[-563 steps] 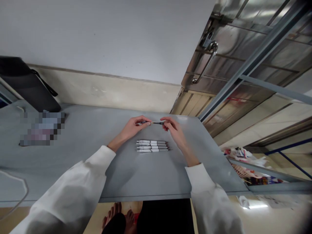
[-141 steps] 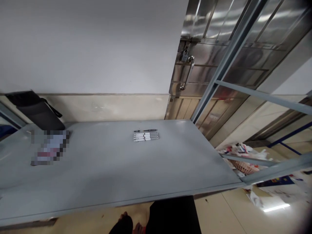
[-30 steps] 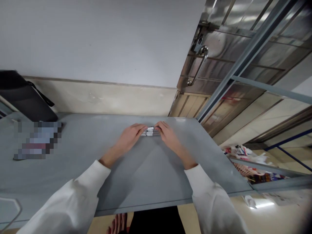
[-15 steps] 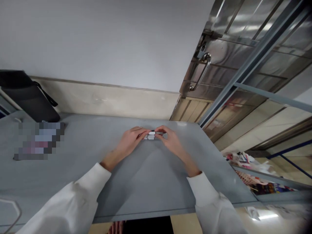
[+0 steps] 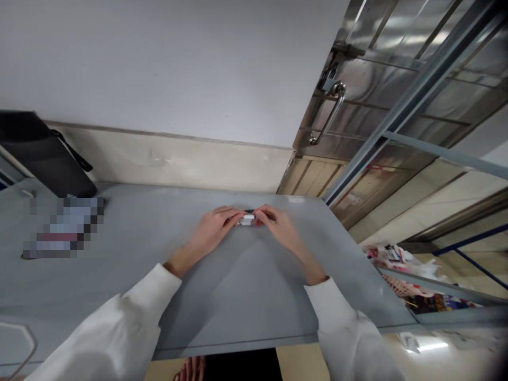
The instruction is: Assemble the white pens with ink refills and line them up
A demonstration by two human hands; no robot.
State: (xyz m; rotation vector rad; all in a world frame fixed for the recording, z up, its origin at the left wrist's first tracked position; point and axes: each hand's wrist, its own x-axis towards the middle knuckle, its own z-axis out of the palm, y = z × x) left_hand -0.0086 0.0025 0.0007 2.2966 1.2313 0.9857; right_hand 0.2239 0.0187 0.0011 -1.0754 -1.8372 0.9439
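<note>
Near the far edge of the grey table, a small stack of slim white marker-like pens [image 5: 246, 220] with dark marks lies between my hands. My left hand [image 5: 214, 225] comes in from the left, its thumb and fingertips closed on the left end of the upper pen. From the right, my right hand [image 5: 280, 225] pinches the other end between bent fingers and thumb. My fingertips cover both ends of the stack, so the exact kind and number of pens cannot be made out.
On the grey table [image 5: 246, 296], a black case with a strap [image 5: 51, 159] and a blurred-out flat object [image 5: 65, 230] stand at the left. A white cable [image 5: 24, 333] runs at the near left. Behind is a wall; at the right are a metal bed frame [image 5: 357, 164] and plastic bags [image 5: 413, 264].
My right fingers have closed in around the right end of the pens, where a grey length showed before. My left hand has hardly moved. The view has shifted slightly.
</note>
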